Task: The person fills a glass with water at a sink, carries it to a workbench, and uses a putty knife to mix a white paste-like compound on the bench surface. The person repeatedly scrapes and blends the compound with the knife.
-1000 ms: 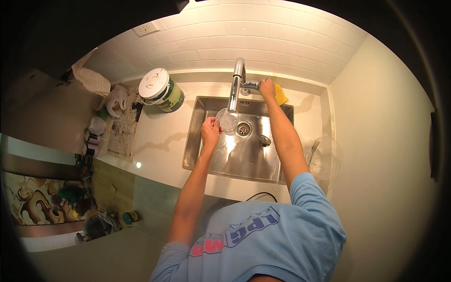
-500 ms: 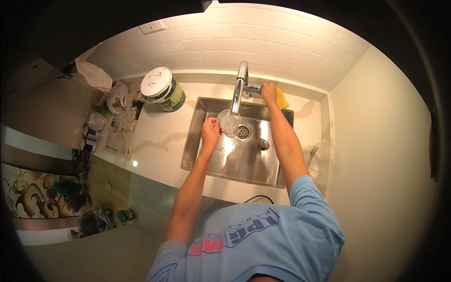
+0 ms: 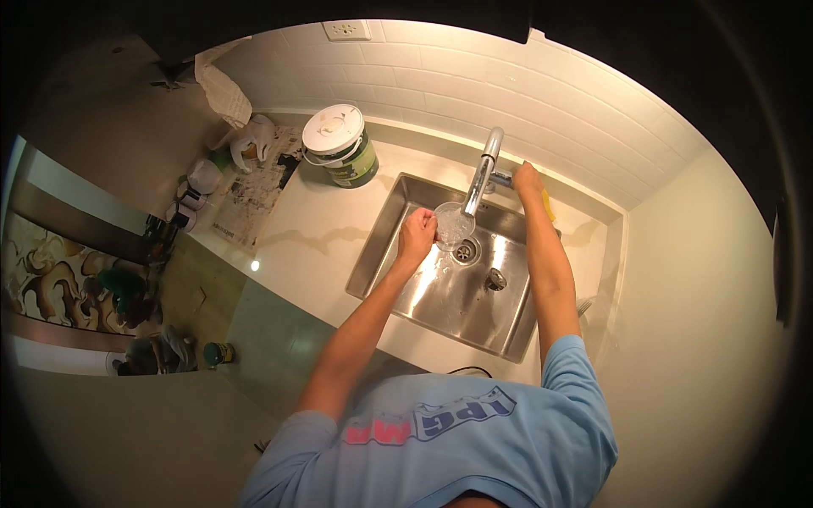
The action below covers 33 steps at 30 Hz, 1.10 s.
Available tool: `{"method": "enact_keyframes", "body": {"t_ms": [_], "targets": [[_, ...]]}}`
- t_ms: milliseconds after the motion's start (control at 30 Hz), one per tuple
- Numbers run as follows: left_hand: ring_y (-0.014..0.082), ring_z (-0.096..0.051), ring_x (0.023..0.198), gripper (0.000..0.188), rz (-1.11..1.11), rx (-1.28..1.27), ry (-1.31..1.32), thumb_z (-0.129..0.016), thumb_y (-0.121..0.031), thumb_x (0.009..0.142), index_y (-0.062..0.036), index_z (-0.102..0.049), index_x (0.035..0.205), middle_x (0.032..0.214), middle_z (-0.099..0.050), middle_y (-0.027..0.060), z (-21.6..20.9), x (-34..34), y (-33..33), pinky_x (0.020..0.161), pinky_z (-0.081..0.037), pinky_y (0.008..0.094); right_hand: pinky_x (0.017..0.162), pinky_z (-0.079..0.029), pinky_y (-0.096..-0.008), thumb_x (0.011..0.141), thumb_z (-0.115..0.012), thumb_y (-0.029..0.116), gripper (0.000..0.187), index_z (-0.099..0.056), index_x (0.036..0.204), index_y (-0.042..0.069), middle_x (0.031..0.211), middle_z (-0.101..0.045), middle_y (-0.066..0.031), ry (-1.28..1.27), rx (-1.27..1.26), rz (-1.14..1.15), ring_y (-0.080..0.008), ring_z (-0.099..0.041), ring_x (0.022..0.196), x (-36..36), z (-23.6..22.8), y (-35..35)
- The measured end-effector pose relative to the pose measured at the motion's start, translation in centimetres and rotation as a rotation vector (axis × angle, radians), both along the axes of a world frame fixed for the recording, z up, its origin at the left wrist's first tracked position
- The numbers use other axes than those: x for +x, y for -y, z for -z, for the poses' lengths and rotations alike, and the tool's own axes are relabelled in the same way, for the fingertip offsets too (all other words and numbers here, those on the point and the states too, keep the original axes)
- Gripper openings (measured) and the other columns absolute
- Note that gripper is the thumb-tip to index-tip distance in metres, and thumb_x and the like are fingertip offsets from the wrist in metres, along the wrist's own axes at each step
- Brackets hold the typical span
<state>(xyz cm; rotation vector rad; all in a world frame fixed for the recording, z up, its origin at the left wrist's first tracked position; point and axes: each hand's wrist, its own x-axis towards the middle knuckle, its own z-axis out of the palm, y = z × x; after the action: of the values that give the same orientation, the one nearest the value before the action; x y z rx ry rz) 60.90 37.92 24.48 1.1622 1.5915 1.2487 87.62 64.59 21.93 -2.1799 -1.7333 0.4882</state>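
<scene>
My left hand (image 3: 417,237) grips the rim of a clear round cup (image 3: 456,225) under the spout of the chrome tap (image 3: 481,182). The cup looks wet and bubbly inside; its exact water level is unclear. Closed around the tap's side lever is my right hand (image 3: 528,179), which mostly hides the lever. Below the cup lies the steel sink (image 3: 415,309) with its round drain (image 3: 466,251). A small round metal strainer (image 3: 496,279) rests on the sink floor, right of the drain. Behind my right wrist shows part of a yellow cloth or sponge (image 3: 549,206).
A green bucket with a white lid (image 3: 334,131) stands on the counter left of the sink. Stained newspaper (image 3: 241,199), a plastic bag (image 3: 254,140) and small tubs (image 3: 203,176) lie farther left. A wall (image 3: 694,279) bounds the right side.
The whole view has turned, so sink, tap and bucket sit farther right in the picture. Both hands keep their holds, the left on the cup, the right at the tap lever.
</scene>
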Motion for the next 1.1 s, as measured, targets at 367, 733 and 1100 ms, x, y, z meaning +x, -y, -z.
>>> {"method": "enact_keyframes", "body": {"t_ms": [367, 733, 1100], "targets": [[0.0139, -0.074, 0.064, 0.022, 0.019, 0.066, -0.079, -0.068, -0.019, 0.113, 0.0025, -0.070, 0.117, 0.078, -0.075, 0.0074, -1.8, 0.2, 2.2, 0.059, -0.059, 0.0295, 0.062, -0.058, -0.0529, 0.103, -0.077, 0.045, 0.054, -0.081, 0.104, -0.009, 0.079, -0.079, -0.0217, -0.516, -0.045, 0.005, -0.0350, -0.072, 0.062, 3.5, 8.6, -7.6], [0.0123, -0.074, 0.068, 0.021, 0.046, 0.045, -0.088, -0.066, -0.018, 0.111, 0.0031, -0.070, 0.115, 0.079, -0.074, 0.0059, -5.2, 1.7, 10.7, 0.062, -0.059, 0.0297, 0.090, -0.054, -0.0315, 0.115, -0.064, 0.051, 0.055, -0.068, 0.150, 0.007, 0.119, -0.074, -0.0052, -1.489, 0.263, -0.068, -0.0134, -0.066, 0.105, 0.9, 0.9, 24.4], [0.0118, -0.072, 0.069, 0.022, 0.265, -0.072, 0.061, -0.068, -0.020, 0.112, 0.0019, -0.070, 0.117, 0.078, -0.073, 0.0053, -5.9, 6.2, 15.3, 0.061, -0.055, 0.0301, 0.125, -0.046, -0.0502, 0.068, -0.109, 0.044, 0.139, -0.032, 0.175, 0.000, 0.154, -0.065, -0.0206, -0.697, 0.318, -0.511, -0.0372, -0.059, 0.146, 0.6, -7.4, 41.3]]}}
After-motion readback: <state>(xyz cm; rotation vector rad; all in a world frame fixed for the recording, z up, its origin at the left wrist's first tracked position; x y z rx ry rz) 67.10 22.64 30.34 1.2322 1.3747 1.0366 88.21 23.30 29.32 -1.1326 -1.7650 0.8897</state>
